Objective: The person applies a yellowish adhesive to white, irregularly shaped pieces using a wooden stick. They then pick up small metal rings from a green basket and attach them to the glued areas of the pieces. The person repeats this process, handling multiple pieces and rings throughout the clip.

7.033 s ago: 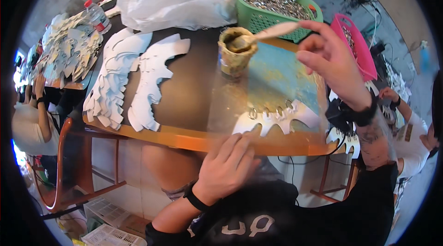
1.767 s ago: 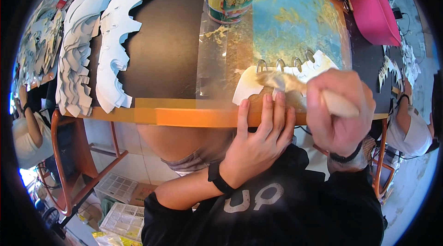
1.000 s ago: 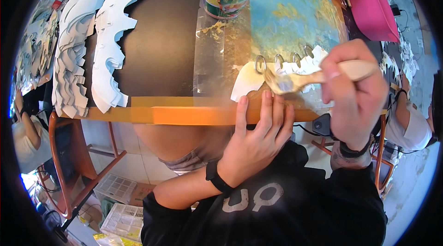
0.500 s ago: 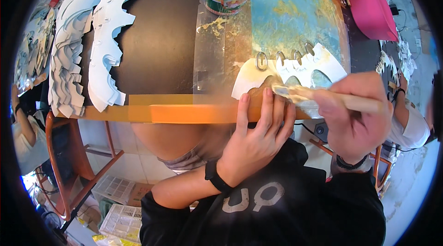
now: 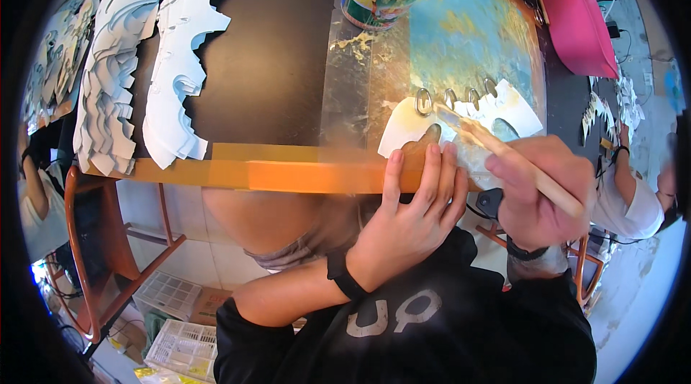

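Observation:
My right hand (image 5: 543, 190) grips a wooden-handled brush (image 5: 486, 140), its bristle end coated with yellowish paste. That end rests on or just over a white curved sheet piece (image 5: 400, 126) with scalloped cutouts, close below the metal rings (image 5: 423, 102) along its upper edge. My left hand (image 5: 425, 215) lies with fingers stretched out, the fingertips at the lower edge of the piece by a cutout. Whether those fingertips press on the piece or the board cannot be made out. Yellowish smears mark the sheet's surface.
A paste-caked can (image 5: 374, 6) stands at the back of a blue smeared board (image 5: 461, 35). Stacked white scalloped pieces (image 5: 108, 89) lie at left, a pink tub (image 5: 576, 20) at back right. The table's orange front edge (image 5: 302, 177) is close. Another person's arm (image 5: 628, 175) shows at right.
The brush tip has moved from beside my left fingertips up toward the rings, and its handle now slopes more steeply. The whole view has shifted slightly.

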`<control>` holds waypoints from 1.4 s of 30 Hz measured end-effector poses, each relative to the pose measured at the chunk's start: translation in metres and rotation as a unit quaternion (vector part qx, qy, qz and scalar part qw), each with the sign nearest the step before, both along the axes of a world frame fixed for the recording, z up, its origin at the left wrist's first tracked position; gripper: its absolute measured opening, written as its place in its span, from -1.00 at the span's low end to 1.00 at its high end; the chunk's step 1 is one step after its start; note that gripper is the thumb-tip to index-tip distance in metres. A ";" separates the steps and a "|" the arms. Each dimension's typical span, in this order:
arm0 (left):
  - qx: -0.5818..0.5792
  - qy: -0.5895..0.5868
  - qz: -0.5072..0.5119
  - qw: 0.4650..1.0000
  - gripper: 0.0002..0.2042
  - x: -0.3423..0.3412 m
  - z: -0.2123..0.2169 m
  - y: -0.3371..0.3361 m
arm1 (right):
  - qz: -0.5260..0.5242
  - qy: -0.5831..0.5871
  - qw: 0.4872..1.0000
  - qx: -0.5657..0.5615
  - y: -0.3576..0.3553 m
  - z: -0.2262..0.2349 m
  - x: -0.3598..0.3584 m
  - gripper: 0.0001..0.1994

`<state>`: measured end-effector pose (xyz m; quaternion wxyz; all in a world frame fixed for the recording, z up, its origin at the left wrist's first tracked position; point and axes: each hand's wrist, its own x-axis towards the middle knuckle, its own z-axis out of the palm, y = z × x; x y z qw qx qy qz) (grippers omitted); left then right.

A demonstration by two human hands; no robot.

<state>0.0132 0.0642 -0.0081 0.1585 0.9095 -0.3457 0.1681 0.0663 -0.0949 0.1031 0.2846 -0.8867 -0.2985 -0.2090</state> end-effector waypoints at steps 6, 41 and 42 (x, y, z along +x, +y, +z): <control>0.021 0.006 -0.001 1.000 -0.56 0.000 0.002 0.002 | -0.029 0.019 0.995 0.096 -0.002 -0.016 -0.013 -0.74; 0.046 -0.049 -0.002 0.998 -0.55 0.000 -0.006 -0.001 | -0.072 0.011 0.996 0.054 0.004 -0.016 -0.012 -0.83; 0.050 -0.050 0.003 0.998 -0.55 0.000 -0.006 -0.001 | -0.091 0.022 0.994 0.060 0.002 -0.016 -0.016 -0.83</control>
